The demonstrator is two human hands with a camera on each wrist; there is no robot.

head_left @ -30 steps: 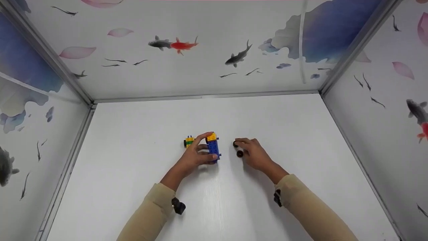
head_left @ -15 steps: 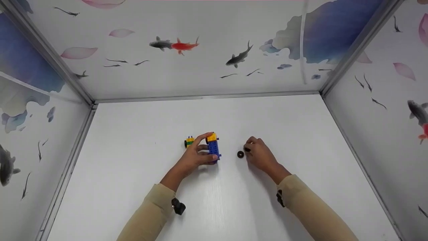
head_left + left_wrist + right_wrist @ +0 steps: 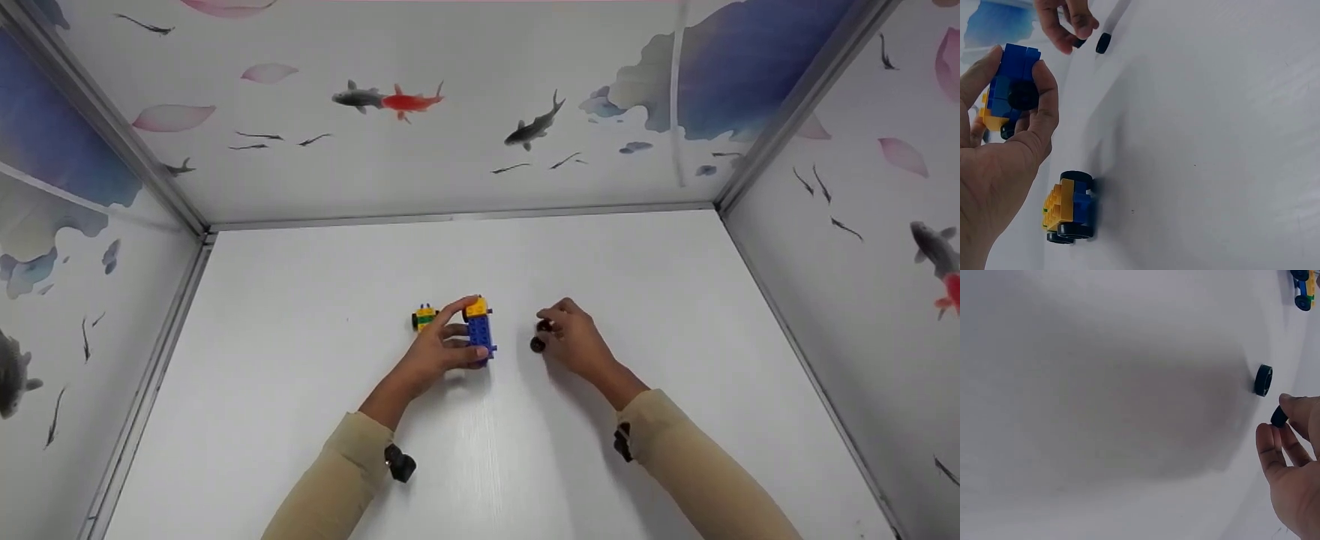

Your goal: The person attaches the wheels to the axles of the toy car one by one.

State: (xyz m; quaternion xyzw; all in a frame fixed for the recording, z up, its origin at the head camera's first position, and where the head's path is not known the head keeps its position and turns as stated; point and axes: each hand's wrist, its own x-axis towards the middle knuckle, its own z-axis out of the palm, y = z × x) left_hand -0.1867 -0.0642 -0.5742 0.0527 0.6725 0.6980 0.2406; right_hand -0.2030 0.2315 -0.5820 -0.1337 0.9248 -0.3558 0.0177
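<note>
My left hand [image 3: 431,352] grips a blue and yellow toy brick car [image 3: 478,330] turned on its side above the table. Black wheels show on one side of that car in the left wrist view; bare axle pins stick out on its right in the head view. A small black wheel [image 3: 1279,417] is pinched between the thumb and fingers of my right hand [image 3: 577,337]. Beside those fingers a second black wheel [image 3: 1264,380] lies on the table. Behind my left hand stands another toy brick car [image 3: 1064,208], yellow, green and blue, with black wheels.
The white table [image 3: 300,450] is enclosed by printed panels at the back [image 3: 450,165] and both sides. Metal strips run along its edges. A black wrist camera [image 3: 400,463] sits at the left cuff.
The right hand picked up one wheel and drew it slightly right, then shifted back left near the other wheel. The left hand keeps the blue car in the same place.
</note>
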